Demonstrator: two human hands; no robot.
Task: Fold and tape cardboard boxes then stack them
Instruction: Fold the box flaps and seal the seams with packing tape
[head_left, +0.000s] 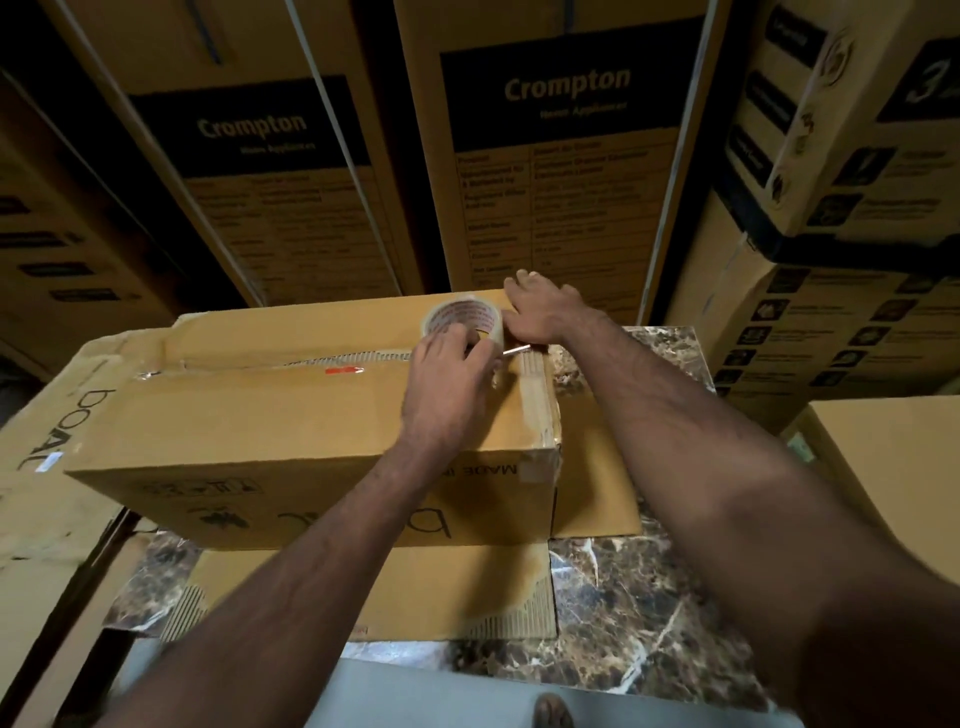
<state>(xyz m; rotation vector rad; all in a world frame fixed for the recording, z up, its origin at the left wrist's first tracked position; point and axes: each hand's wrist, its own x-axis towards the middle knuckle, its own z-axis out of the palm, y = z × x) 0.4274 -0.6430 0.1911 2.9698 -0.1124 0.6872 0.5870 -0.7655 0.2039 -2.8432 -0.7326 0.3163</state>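
A cardboard box (291, 415) is seen lying on a marble table (623, 597), with flattened cardboard (415, 587) under it and more cartons stacked on the far side and to the right. The roll of tape (464, 318) is gripped by the left hand (447, 384) at the far right corner of the box top, beside the seam where the two flaps meet. The right hand (543, 312) is laid on the far flap just right of the roll, with the fingers spread fairly straight; a short stretch of tape (514, 352) appears to be drawn out below it, though whether it is pinched cannot be told. The seam is judged to be largely untaped, and the far flap is seen to stand a little proud along the left part. Several risks can be expected from here. If the roll is pulled left before the loose end is pressed down firmly, the end may be lifted off and the strip may fold onto itself. If the flaps are not held level, the tape may be laid over a gap or run crooked off the seam, and the closure may be weakened. The worn, torn right edge of the box offers a poor surface for sticking. The box may also be dragged over the loose cardboard beneath it when the tape is drawn.
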